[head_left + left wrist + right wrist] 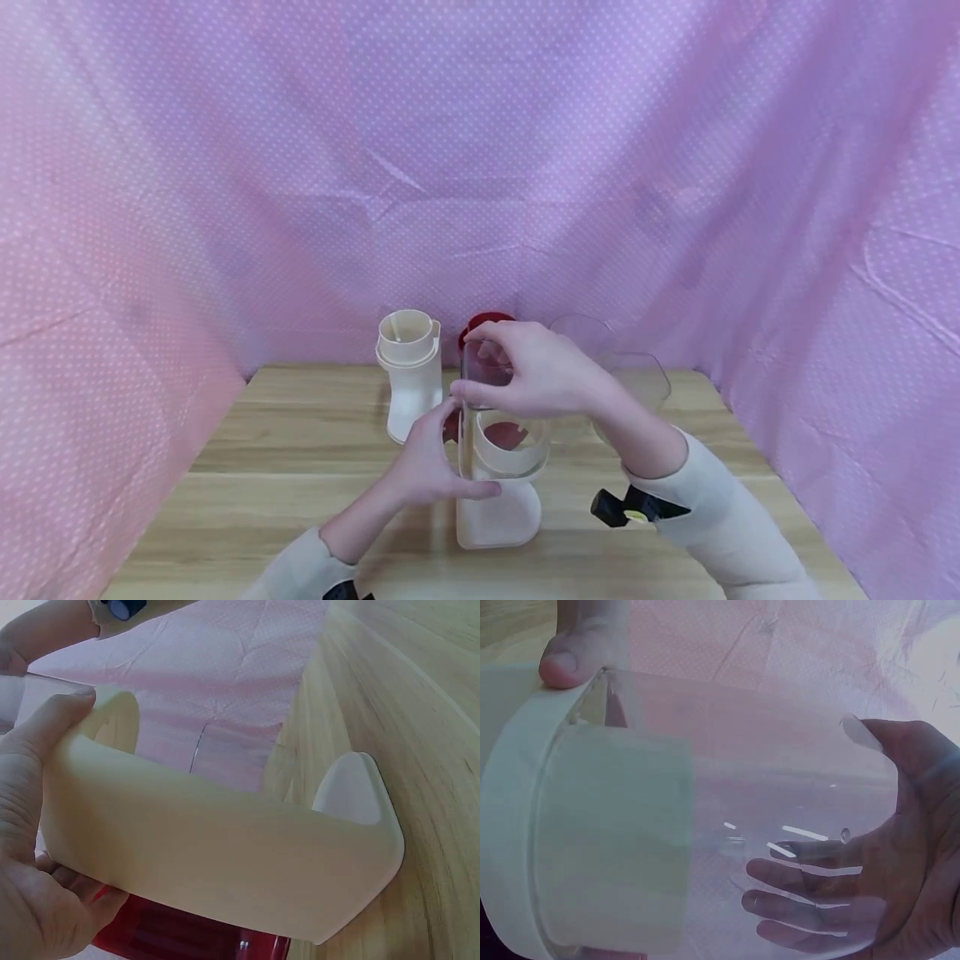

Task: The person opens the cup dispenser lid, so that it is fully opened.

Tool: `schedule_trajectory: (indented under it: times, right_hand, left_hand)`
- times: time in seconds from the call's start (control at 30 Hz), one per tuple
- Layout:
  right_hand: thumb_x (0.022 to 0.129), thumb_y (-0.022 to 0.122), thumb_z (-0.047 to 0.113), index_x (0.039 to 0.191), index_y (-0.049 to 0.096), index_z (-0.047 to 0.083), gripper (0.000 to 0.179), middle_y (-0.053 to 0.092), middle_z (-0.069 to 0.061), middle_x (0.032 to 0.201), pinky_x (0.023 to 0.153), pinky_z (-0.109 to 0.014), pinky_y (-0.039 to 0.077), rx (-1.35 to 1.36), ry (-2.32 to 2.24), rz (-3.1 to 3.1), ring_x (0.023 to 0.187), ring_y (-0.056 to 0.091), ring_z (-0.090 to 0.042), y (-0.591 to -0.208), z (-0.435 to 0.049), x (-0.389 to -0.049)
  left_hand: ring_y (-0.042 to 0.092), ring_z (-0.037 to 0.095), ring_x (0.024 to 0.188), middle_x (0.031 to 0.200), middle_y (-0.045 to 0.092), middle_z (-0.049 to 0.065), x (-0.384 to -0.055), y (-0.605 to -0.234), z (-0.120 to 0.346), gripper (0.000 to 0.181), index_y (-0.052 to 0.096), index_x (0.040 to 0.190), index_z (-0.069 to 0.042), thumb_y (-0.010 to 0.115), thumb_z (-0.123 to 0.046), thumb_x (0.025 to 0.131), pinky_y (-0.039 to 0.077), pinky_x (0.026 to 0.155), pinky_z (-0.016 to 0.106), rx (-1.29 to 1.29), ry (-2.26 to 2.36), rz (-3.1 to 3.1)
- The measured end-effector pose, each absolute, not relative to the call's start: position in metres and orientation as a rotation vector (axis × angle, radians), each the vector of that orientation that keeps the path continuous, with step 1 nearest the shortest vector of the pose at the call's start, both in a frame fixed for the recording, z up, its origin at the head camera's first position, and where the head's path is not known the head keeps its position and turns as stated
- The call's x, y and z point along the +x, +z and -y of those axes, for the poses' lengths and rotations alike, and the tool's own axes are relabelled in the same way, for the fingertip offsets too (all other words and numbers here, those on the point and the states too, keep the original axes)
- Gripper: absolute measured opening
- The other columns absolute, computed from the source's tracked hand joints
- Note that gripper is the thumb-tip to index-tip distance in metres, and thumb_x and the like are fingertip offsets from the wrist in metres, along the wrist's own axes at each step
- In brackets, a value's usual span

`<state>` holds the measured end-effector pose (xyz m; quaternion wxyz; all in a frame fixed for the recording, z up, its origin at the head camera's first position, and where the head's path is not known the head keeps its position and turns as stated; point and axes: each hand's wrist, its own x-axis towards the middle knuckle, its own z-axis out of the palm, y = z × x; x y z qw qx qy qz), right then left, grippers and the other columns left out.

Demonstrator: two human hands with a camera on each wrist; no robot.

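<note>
A cream plastic stand (498,521) with a round collar at the top stands upright on the table. My left hand (431,462) grips it near the collar, thumb on one side and fingers on the other, as the left wrist view also shows. A clear plastic container (780,795) sits around the stand's inner ring. My right hand (536,371) holds this container by its upper end, fingers spread along the far side and thumb on the near side. Red plastic (187,930) shows just behind the stand in the left wrist view.
A second cream stand (415,392) stands at the back left. Behind my right hand is a red round-rimmed part (491,317), mostly hidden. Another clear container (637,375) is at the back right. Pink dotted cloth (480,167) hangs around the wooden table (300,467).
</note>
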<state>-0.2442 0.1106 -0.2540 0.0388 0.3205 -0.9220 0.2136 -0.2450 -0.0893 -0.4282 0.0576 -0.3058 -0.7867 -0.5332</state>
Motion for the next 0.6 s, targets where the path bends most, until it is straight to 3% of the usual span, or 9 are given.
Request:
schedule_trajectory:
  times: [0.17, 0.27, 0.4, 0.6]
  right_hand:
    - [0.077, 0.089, 0.058, 0.133, 0.066, 0.019, 0.072, 0.073, 0.004, 0.114, 0.087, -0.033, 0.059, 1.019, 0.718, 2.778, 0.097, 0.068, -0.013, -0.254, -0.115, -0.241]
    - [0.071, 0.094, 0.053, 0.139, 0.062, 0.015, 0.083, 0.072, 0.001, 0.118, 0.085, -0.031, 0.059, 1.058, 0.688, 2.753, 0.098, 0.068, -0.015, -0.253, -0.118, -0.239]
    - [0.069, 0.096, 0.049, 0.145, 0.059, 0.01, 0.093, 0.071, -0.001, 0.124, 0.091, -0.03, 0.058, 1.081, 0.638, 2.754, 0.107, 0.068, -0.014, -0.253, -0.118, -0.237]
    - [0.069, 0.098, 0.047, 0.147, 0.06, 0.01, 0.094, 0.074, 0.001, 0.124, 0.093, -0.033, 0.06, 1.098, 0.679, 2.761, 0.108, 0.071, -0.012, -0.252, -0.117, -0.24]
  left_hand:
    - [0.066, 0.009, 0.101, 0.116, 0.07, -0.012, -0.25, -0.426, 0.089, 0.092, 0.06, 0.133, -0.026, 0.106, -0.038, 0.054, 0.059, 0.086, 0.029, -0.895, -1.542, 2.417]
    - [0.068, 0.008, 0.097, 0.11, 0.07, -0.014, -0.254, -0.426, 0.088, 0.092, 0.062, 0.132, -0.019, 0.106, -0.036, 0.053, 0.06, 0.085, 0.029, -0.902, -1.529, 2.401]
    - [0.067, 0.007, 0.091, 0.109, 0.07, -0.013, -0.255, -0.43, 0.089, 0.096, 0.062, 0.134, -0.011, 0.106, -0.036, 0.053, 0.059, 0.08, 0.025, -0.931, -1.525, 2.384]
    - [0.062, 0.008, 0.091, 0.107, 0.068, -0.012, -0.255, -0.439, 0.091, 0.095, 0.06, 0.134, -0.017, 0.105, -0.038, 0.053, 0.055, 0.08, 0.024, -0.911, -1.546, 2.372]
